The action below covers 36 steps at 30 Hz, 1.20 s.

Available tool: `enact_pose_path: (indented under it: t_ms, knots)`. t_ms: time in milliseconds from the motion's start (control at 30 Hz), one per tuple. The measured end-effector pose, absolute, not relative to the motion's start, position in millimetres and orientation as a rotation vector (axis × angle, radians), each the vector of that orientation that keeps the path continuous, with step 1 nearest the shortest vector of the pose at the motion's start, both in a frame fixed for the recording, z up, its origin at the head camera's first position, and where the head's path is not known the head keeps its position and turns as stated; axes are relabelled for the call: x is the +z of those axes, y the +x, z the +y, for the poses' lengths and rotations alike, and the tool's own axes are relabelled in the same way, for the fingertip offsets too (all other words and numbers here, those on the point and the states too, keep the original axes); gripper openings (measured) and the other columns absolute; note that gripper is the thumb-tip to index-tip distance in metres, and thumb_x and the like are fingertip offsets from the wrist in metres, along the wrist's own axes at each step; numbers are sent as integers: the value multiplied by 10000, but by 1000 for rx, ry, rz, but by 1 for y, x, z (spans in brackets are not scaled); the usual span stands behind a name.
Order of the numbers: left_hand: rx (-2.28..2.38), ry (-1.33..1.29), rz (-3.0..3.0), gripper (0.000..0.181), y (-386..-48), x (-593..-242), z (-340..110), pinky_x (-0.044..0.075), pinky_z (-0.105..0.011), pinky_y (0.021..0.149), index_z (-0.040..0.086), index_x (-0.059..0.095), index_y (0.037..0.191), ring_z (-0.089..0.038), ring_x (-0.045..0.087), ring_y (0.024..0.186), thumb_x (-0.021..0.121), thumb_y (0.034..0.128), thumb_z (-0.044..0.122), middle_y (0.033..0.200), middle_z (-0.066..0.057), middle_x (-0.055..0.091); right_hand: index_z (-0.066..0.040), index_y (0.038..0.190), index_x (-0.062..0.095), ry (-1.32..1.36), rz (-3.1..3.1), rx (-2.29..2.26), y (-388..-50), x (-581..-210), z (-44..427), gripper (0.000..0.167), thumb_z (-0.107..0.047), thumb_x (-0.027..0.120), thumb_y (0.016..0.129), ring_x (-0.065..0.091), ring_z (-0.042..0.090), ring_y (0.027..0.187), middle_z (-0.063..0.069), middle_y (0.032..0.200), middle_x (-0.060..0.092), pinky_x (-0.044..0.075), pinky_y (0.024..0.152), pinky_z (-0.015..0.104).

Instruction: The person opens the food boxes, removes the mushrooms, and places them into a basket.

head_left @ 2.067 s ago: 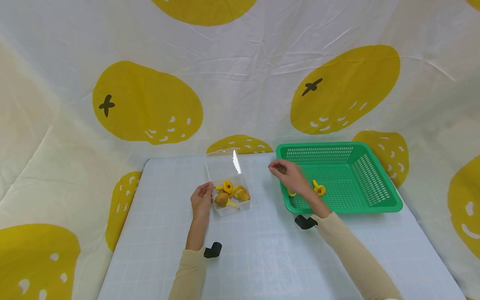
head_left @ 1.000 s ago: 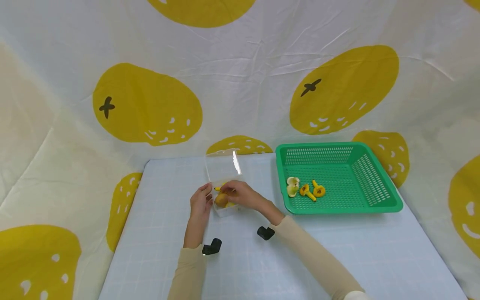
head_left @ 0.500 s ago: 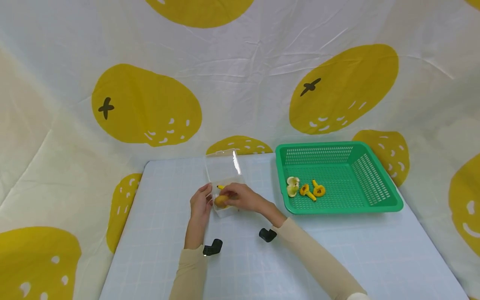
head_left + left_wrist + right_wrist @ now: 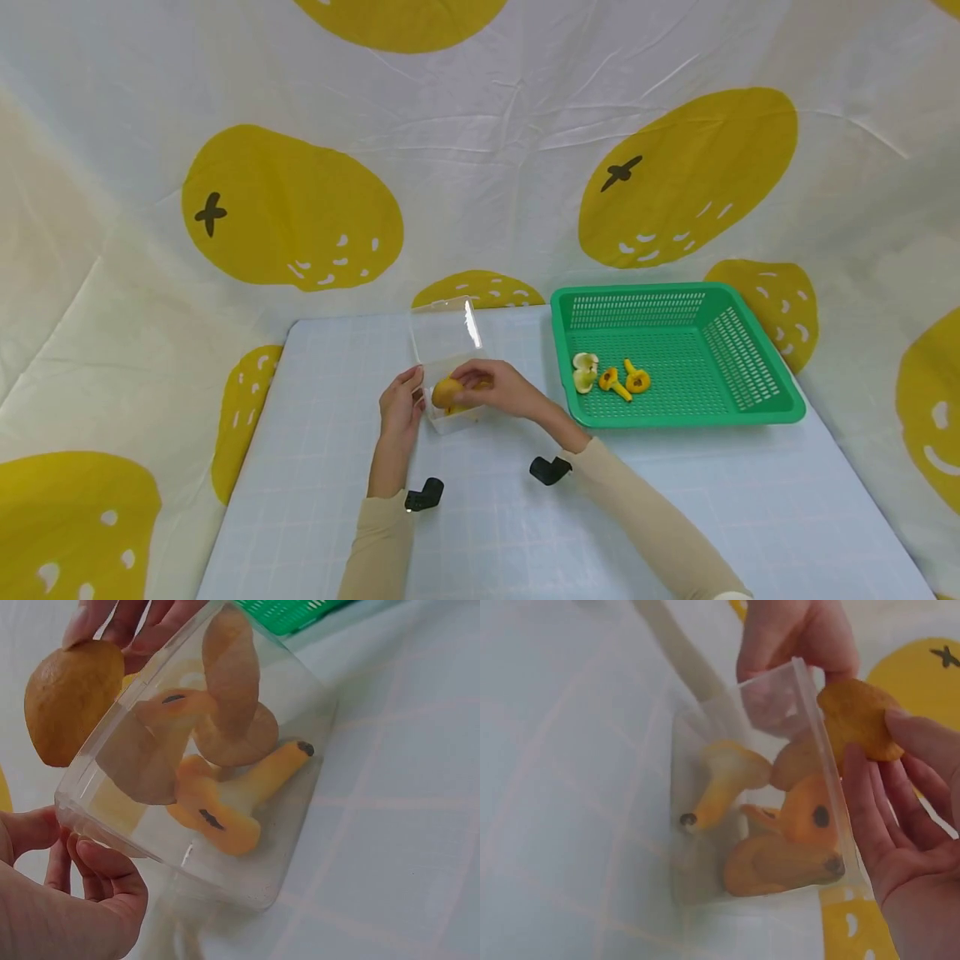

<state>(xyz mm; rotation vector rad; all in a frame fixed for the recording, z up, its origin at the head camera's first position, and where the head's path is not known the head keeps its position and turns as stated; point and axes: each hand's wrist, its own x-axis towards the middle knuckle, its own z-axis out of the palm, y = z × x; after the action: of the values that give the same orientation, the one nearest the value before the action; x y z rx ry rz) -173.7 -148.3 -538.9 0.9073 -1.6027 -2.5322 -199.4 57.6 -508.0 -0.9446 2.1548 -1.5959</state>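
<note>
My right hand [image 4: 498, 387] pinches a rounded brown mushroom [image 4: 447, 393] at the top of a clear plastic box [image 4: 450, 425], over its rim. The right wrist view shows the thumb and fingers on either side of that mushroom [image 4: 862, 720]. My left hand [image 4: 401, 408] grips the box's left edge; in the left wrist view its thumb and fingers [image 4: 112, 877] pinch the rim. Through the wall, yellow mushrooms [image 4: 727, 780] and brown mushrooms [image 4: 787, 866] with dark marks lie inside. The box's clear lid [image 4: 446, 327] stands raised at the back.
A green slotted basket [image 4: 690, 417] stands to the right on the pale checked tablecloth [image 4: 480, 517]. Two yellow mushrooms [image 4: 636, 379] and a whitish-green piece [image 4: 585, 372] lie at its left side. Behind the table hangs a fruit-printed cloth [image 4: 495, 183].
My right hand has moved left from the basket's near-left side into the box, taken hold of a brown mushroom and raised it slightly. The left hand keeps its place at the box.
</note>
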Motion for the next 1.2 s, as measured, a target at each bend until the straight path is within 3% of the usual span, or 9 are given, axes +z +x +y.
enact_pose_path:
  t_ms: [200, 433, 600, 800, 1200]
  knots:
    - [-2529, 921, -1605, 319, -175, -541, -148, 439, -192, 645, -3, 646, 1255, -103, 540, 755, 703, 991, 168, 914, 22, 642, -32, 1253, 665, -788, 2068, -1685, -201, -506, 64, 293, -107, 718, 976, 646, 232, 1071, 95, 1195, 687, 537, 974, 339]
    - [-2537, 894, -1619, 368, -176, -541, -147, 458, -191, 662, -27, 619, 1297, -108, 543, 779, 694, 1000, 176, 942, 2, 639, -43, 1295, 642, -634, 1950, -1830, -202, -499, 75, 324, -127, 707, 989, 649, 246, 1102, 105, 1226, 669, 553, 942, 315]
    - [-2530, 896, -1629, 442, -175, -541, -147, 465, -199, 693, -45, 588, 1342, -140, 541, 828, 704, 996, 203, 1000, -27, 650, -16, 1291, 632, -606, 1919, -1894, -204, -493, 83, 316, -93, 695, 991, 654, 239, 1074, 121, 1217, 671, 558, 932, 308]
    - [-2505, 932, -1658, 410, -175, -541, -147, 450, -205, 692, -2, 627, 1313, -157, 540, 856, 711, 993, 239, 1035, -30, 655, 11, 1280, 626, -590, 1919, -1940, -206, -485, 98, 302, -41, 682, 988, 653, 224, 1018, 137, 1178, 666, 573, 897, 311]
    - [-2489, 950, -1657, 393, -174, -542, -149, 435, -214, 681, 15, 647, 1298, -179, 524, 873, 721, 987, 243, 1108, -68, 655, -33, 1280, 630, -497, 2034, -1959, -206, -468, 136, 349, -131, 742, 964, 652, 244, 1056, 132, 1207, 652, 560, 936, 328]
